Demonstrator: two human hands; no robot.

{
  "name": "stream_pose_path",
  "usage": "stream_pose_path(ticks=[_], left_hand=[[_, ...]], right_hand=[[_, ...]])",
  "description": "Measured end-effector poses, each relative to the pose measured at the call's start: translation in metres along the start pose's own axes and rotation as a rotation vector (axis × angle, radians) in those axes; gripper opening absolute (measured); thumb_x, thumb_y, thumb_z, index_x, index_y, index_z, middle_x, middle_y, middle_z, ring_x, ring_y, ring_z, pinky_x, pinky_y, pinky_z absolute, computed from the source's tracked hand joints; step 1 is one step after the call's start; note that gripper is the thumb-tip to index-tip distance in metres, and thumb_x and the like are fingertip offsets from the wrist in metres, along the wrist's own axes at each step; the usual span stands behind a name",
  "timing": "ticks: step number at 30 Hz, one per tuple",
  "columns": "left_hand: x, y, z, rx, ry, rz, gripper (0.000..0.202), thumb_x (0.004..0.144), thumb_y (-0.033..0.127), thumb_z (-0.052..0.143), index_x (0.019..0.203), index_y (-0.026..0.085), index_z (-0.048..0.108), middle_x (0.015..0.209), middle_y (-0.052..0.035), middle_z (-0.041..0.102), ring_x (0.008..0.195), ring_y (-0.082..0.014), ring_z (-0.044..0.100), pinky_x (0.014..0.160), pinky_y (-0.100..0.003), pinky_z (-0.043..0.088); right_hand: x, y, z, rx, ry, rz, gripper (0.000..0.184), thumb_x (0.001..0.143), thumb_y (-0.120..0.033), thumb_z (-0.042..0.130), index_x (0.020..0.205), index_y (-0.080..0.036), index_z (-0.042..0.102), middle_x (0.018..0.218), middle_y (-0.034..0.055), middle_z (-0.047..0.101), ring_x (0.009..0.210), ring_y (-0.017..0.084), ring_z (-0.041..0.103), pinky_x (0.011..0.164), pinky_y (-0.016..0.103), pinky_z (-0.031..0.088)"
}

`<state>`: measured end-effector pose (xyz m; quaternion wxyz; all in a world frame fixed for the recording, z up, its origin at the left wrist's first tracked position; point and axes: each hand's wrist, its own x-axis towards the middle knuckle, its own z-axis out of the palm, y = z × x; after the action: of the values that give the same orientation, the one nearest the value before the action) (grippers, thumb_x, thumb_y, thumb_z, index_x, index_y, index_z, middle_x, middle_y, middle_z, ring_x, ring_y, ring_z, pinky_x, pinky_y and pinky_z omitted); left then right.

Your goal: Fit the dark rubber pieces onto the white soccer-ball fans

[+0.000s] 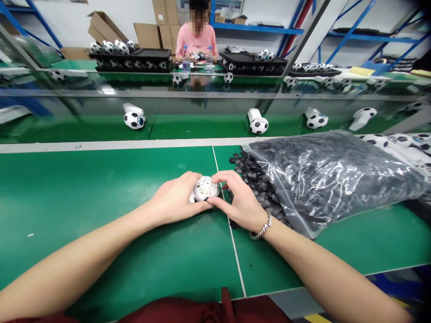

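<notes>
A white ball-shaped plastic shell [206,188] with an openwork pattern sits between my hands above the green bench. My left hand [180,197] is wrapped round its left side, thumb along the near edge. On the other side, my right hand [237,197] has its fingertips and thumb closed against the shell; whether a small piece is pinched there is hidden. Just right of that hand, loose black plastic pieces [249,172] spill from a large clear bag [336,175] filled with more of them.
Behind the bench's pale edge, several soccer-ball-patterned units [258,123] lie on a green strip. More such units [400,140] are piled at far right. Across the way a person in a pink shirt [197,40] sits between black trays [134,60], near two bottles [208,60].
</notes>
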<state>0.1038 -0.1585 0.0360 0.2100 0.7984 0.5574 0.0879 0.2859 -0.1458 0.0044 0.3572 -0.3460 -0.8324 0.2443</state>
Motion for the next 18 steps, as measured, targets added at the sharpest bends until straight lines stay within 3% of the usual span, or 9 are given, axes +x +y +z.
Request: stream_pose_path(ticks=[2,5,18], left_hand=[[0.0002,-0.0011,-0.0004,-0.013,-0.003,0.006,0.052,0.073,0.055,0.050,0.112,0.022,0.048,0.104,-0.0053,0.058,0.086,-0.0241,0.057,0.068,-0.034,0.046],[0.0009,-0.0023,-0.0010,-0.033,0.007,0.014,0.049,0.073,0.052,0.052,0.112,0.023,0.048,0.106,-0.0044,0.058,0.087,-0.0233,0.057,0.069,-0.033,0.046],[-0.0001,-0.0030,0.0016,-0.031,0.027,0.033,0.046,0.072,0.050,0.055,0.109,0.023,0.049,0.102,-0.0044,0.058,0.084,-0.0224,0.057,0.067,-0.032,0.045]], right_hand=[[-0.0004,0.0009,0.0004,0.071,-0.079,0.085,0.036,0.077,-0.027,0.057,0.110,-0.020,0.044,0.114,0.0099,0.052,0.104,0.020,0.050,0.081,0.035,0.048],[-0.0001,0.0010,-0.0003,0.136,-0.182,0.149,0.039,0.081,-0.027,0.052,0.117,-0.020,0.039,0.111,0.0074,0.056,0.098,0.018,0.055,0.084,0.035,0.048],[0.0002,0.0043,-0.0018,0.280,-0.186,0.184,0.041,0.076,-0.019,0.057,0.113,-0.020,0.042,0.110,0.0060,0.055,0.100,0.015,0.054,0.079,0.029,0.051]])
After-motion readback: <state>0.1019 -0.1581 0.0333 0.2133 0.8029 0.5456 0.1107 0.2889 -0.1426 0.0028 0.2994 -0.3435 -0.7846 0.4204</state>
